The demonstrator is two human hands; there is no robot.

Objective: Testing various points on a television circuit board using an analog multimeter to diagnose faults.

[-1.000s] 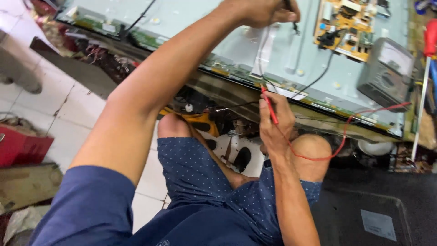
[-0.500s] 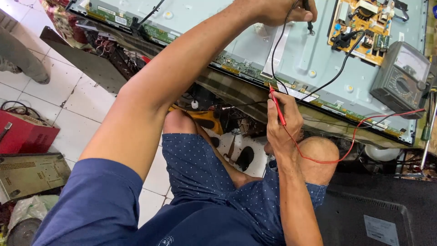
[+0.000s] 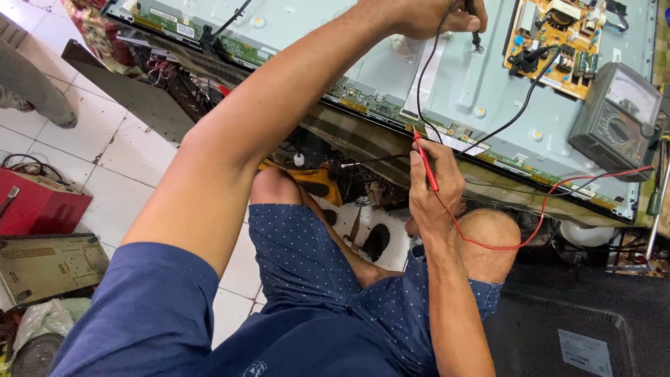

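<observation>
1. Head view: we take the opened television panel (image 3: 481,91) as landmark; it lies flat across the top of the picture.
2. Our right hand (image 3: 434,183) grasps the red probe (image 3: 424,159) at the panel's near edge. The probe's long axis runs up and slightly left, its tip on the narrow circuit strip there.
3. Our left hand (image 3: 436,15) reaches over the panel and pinches the black probe (image 3: 476,35), which points down onto the metal back.
4. The grey meter (image 3: 618,112) rests on the panel's right end, below the yellow circuit board (image 3: 558,35).
</observation>
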